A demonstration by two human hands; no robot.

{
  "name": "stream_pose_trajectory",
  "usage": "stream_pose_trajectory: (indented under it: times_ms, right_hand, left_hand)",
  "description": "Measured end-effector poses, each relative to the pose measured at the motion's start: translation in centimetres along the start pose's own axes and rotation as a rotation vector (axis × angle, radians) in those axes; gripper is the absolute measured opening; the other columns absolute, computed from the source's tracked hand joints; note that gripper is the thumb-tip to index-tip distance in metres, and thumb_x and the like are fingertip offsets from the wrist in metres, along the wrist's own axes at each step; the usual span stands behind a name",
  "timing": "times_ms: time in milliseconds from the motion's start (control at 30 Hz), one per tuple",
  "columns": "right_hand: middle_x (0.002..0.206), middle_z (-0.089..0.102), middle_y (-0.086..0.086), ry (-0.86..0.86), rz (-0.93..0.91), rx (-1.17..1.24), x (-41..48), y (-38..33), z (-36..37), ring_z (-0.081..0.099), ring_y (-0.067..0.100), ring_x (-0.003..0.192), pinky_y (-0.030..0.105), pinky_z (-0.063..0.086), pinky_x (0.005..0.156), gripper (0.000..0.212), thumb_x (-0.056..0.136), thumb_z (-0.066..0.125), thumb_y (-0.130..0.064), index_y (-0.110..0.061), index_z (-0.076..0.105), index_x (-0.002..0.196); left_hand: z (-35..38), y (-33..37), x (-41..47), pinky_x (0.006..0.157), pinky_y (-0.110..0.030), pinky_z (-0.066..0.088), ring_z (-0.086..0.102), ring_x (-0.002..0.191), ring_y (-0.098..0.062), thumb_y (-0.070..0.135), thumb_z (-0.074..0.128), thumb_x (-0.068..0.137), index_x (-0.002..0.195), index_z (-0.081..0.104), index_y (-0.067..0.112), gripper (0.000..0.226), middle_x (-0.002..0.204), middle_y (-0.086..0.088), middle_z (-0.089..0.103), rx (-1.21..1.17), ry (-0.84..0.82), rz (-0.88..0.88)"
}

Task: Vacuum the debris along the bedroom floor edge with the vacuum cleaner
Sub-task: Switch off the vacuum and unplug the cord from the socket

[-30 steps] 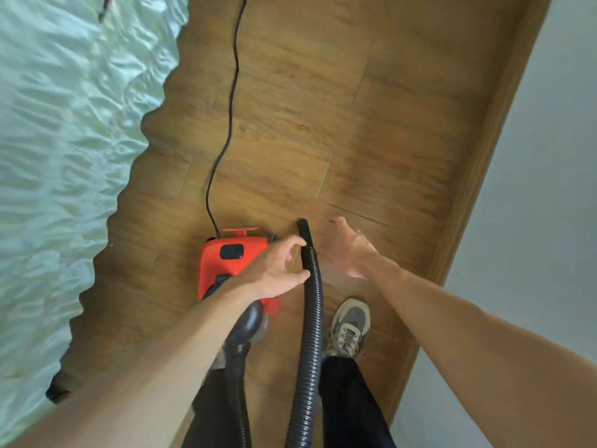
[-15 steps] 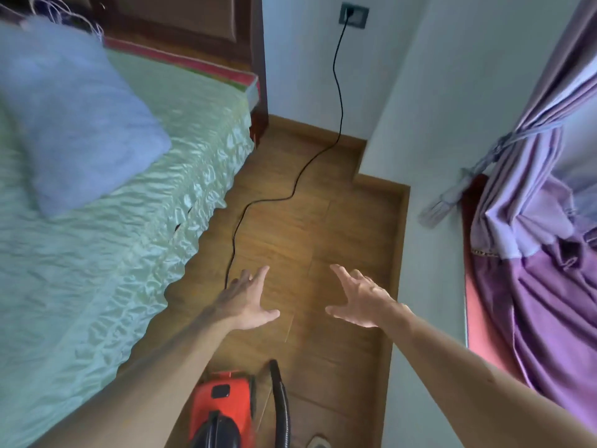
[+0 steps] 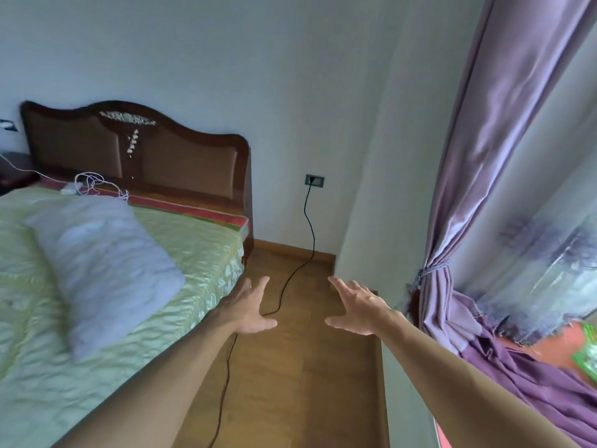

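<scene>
Both arms stretched forward from 6 o'clock, bare, the upper parts cut off by the bottom border. Left hand (image 3: pixel 250 307) just under the middle of the view, at about 7 o'clock: fingers straight and spread, thumb out to the side, gripping nothing. Right hand (image 3: pixel 358 310) at about 5 o'clock, also with fanned fingers and with nothing in it. Hands apart from each other, above the wooden floor (image 3: pixel 300 367), touching no object.

Of the vacuum cleaner only the black cord (image 3: pixel 305 206) in view: plugged into the wall socket (image 3: pixel 314 180) near the middle, hanging down the wall, then lying on the floor toward 6 o'clock. Hidden for a short stretch behind the left hand, cut off at the bottom border. Body of the machine outside the picture.

Skirting board (image 3: pixel 290 248) under the socket; one more strip along the right wall toward 5 o'clock, partly covered by the right forearm. Debris there too small to make out.

At 9 o'clock a bed (image 3: pixel 200 253) with green cover, cut off at the left, with a pale pillow (image 3: pixel 103 263) on it; dark headboard (image 3: pixel 181 160) at 10 o'clock. Thin white cable (image 3: pixel 90 182) coiled near the headboard, its ends unclear. At 3 o'clock a purple curtain (image 3: pixel 484 156), tied back. Blurred green thing (image 3: pixel 586 354) at the right border, not possible to identify.
</scene>
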State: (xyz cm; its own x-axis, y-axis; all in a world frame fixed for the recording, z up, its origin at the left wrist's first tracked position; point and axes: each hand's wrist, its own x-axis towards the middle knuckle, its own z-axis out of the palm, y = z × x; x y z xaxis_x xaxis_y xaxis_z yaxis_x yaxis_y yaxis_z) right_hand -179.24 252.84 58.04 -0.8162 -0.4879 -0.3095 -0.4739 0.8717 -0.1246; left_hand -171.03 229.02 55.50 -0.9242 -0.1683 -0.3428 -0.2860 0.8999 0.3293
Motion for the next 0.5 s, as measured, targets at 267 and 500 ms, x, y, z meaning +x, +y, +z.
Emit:
stream_pose_trajectory:
  times_ms: [267, 500]
  right_hand:
    - [0.147, 0.037, 0.01, 0.121, 0.057, -0.015, -1.9, -3.4, -6.7, 0.045, 0.032, 0.13, 0.046, 0.048, 0.098, 0.094, 0.087, 0.063, -0.055, -0.032, 0.004, 0.156]
    - [0.138, 0.042, 0.008, 0.172, 0.04, 0.0, 0.8, -4.3, -9.4, 0.049, 0.031, 0.122, 0.044, 0.05, 0.092, 0.091, 0.086, 0.063, -0.054, -0.034, 0.007, 0.154]
  left_hand:
    - [-8.8, -1.1, -1.9, 0.101, -0.049, 0.047, 0.049, 0.128, -0.033, 0.053, 0.07, 0.079, 0.155, 0.01, 0.03, 0.099, 0.146, -0.012, 0.033, 0.063, 0.086, 0.112]
    - [-11.7, -1.5, 0.6, 0.099, -0.047, 0.049, 0.05, 0.13, -0.033, 0.051, 0.069, 0.083, 0.156, 0.009, 0.028, 0.097, 0.151, -0.012, 0.031, 0.122, 0.094, 0.133]
